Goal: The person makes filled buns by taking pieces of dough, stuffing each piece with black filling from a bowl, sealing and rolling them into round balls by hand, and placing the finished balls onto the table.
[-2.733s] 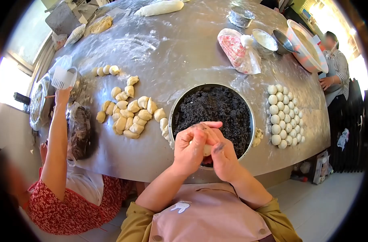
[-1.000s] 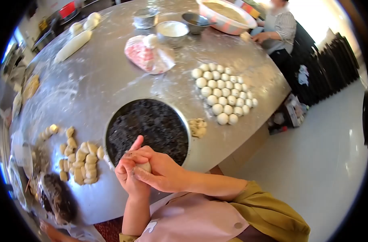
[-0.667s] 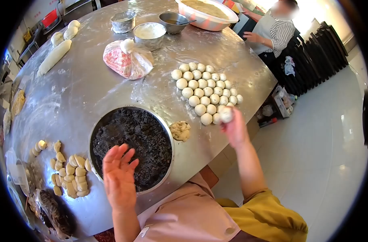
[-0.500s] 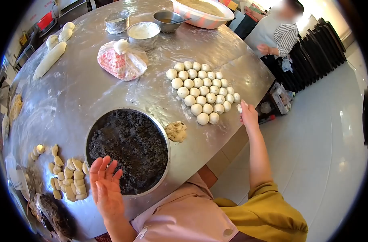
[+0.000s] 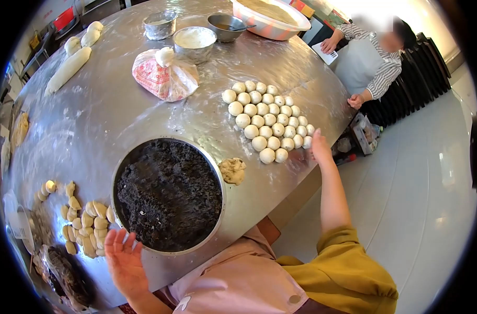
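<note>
At the near right edge of a cluster of pale round dough balls (image 5: 277, 129), my right hand (image 5: 320, 149) has its fingers around one dough ball (image 5: 307, 142), which sits at the end of a row. My left hand (image 5: 125, 264) is open and empty, fingers spread, by the near left rim of a large round metal pan (image 5: 222, 196). Dark crumbly filling (image 5: 167, 193) fills that pan. Left of it lie several cut yellowish dough pieces (image 5: 86, 225). A lump of tan dough (image 5: 232, 171) rests against the pan's right side.
On the metal table (image 5: 113, 120) are a tied plastic bag (image 5: 165, 76), a flour bowl (image 5: 195, 44), a bowl with a utensil (image 5: 228, 26), a large basin (image 5: 272, 20) and a long dough roll (image 5: 68, 70). Another person (image 5: 372, 60) stands at the far right edge, beside stacked black trays (image 5: 413, 83).
My right hand has brought the dough ball to the end of a row. My left hand has moved down and left, away from above the filling. The other person has turned toward the table.
</note>
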The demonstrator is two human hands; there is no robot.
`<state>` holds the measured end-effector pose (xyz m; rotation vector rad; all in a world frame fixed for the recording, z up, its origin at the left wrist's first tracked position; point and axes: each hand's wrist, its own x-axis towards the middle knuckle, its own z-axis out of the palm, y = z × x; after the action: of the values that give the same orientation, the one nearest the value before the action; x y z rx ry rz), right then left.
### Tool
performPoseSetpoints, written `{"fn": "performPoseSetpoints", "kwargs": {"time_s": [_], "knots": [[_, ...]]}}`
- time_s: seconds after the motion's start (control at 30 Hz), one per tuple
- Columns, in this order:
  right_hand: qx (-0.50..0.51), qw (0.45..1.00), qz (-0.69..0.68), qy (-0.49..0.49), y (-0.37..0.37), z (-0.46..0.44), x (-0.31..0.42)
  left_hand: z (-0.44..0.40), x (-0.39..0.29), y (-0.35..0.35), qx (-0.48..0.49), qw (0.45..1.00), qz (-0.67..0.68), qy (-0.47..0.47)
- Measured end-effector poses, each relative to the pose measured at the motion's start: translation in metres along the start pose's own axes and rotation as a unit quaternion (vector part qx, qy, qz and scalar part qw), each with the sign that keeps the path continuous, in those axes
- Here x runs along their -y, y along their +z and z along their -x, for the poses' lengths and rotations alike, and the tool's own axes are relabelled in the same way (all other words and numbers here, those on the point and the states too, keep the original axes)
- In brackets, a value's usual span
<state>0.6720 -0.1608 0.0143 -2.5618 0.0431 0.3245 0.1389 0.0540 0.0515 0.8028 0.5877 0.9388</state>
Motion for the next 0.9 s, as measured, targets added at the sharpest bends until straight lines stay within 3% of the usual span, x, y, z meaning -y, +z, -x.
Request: {"fn": "performPoseSetpoints", "kwargs": {"time_s": [0.1, 0.17, 0.23, 0.27, 0.3, 0.37, 0.47, 0.57, 0.67, 0.77, 0.87, 0.9], "knots": [[-0.167, 0.981, -0.006, -0.102, 0.000, 0.012, -0.005, 0.012, -0.010, -0.035, -0.140, 0.988, -0.044, 0.057], [-0.104, 0.959, -0.174, -0.197, 0.014, 0.036, 0.013, 0.021, -0.008, -0.066, -0.263, 0.954, -0.115, 0.086], [0.035, 0.949, -0.227, -0.216, 0.028, 0.093, 0.057, 0.027, -0.011, -0.067, -0.359, 0.906, -0.204, 0.096], [0.047, 0.923, -0.227, -0.307, 0.048, 0.102, 0.063, 0.030, -0.009, -0.072, -0.380, 0.873, -0.287, 0.107], [0.075, 0.911, -0.246, -0.323, 0.060, 0.126, 0.078, 0.033, -0.007, -0.081, -0.407, 0.857, -0.297, 0.110], [0.150, 0.880, -0.295, -0.340, 0.080, 0.182, 0.109, 0.036, 0.009, -0.111, -0.415, 0.806, -0.395, 0.146], [0.220, 0.840, -0.333, -0.369, 0.108, 0.211, 0.123, 0.038, 0.008, -0.107, -0.423, 0.709, -0.556, 0.096], [0.234, 0.840, -0.334, -0.359, 0.120, 0.222, 0.125, 0.033, 0.012, -0.106, -0.409, 0.749, -0.517, 0.062], [0.240, 0.844, -0.327, -0.352, 0.128, 0.230, 0.122, 0.020, 0.023, -0.112, -0.354, 0.634, -0.675, 0.131], [0.244, 0.842, -0.339, -0.341, 0.128, 0.239, 0.123, 0.001, 0.029, -0.119, -0.382, 0.598, -0.681, 0.181], [0.233, 0.844, -0.335, -0.348, 0.128, 0.242, 0.126, 0.001, 0.025, -0.121, -0.403, 0.686, -0.594, 0.123], [0.234, 0.843, -0.338, -0.347, 0.128, 0.242, 0.127, 0.005, 0.026, -0.119, -0.394, 0.683, -0.601, 0.128]]}}
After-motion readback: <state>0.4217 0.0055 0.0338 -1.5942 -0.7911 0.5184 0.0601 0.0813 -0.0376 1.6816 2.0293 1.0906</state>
